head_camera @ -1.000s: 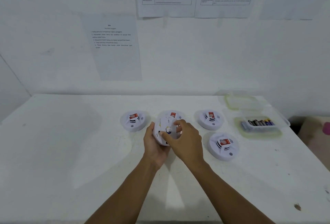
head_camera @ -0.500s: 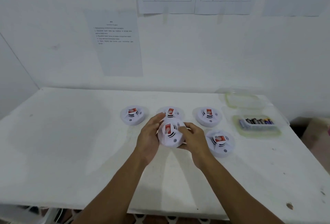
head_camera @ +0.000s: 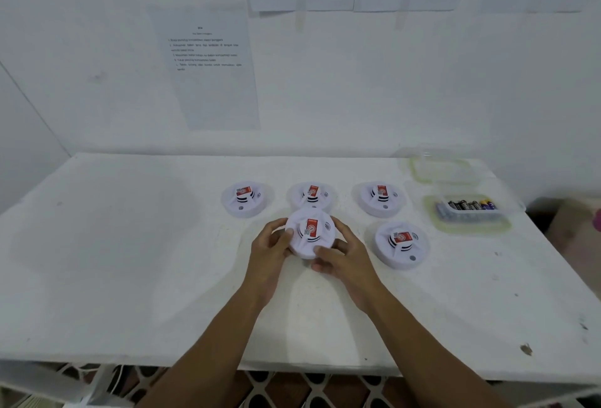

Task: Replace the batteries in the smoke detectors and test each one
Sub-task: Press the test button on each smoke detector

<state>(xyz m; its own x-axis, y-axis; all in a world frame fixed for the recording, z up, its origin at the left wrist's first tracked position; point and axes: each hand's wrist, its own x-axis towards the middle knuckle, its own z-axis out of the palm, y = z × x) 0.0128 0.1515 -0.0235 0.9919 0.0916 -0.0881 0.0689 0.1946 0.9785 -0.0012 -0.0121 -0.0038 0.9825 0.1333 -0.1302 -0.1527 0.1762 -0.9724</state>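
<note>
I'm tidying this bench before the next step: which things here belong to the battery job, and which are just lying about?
Job: held detector, gripped by left hand and right hand; four other detectors on the table; batteries in the clear tub.
Lying about: green-rimmed clear piece behind the tub, lid or tray unclear; paper sheets taped to the wall.

cool, even white light, fairly bright, washes the surface (head_camera: 130, 277) and the wall (head_camera: 357, 98) almost to one tone. a broad, faint shadow lies on the surface to the left of the arms, and a small one sits under the smoke detector (head_camera: 310, 232). the wide lens bows the surface's edges and the wall corner. print on the taped papers (head_camera: 211, 66) is soft and unreadable, and the lower margin looks smeared.
</note>
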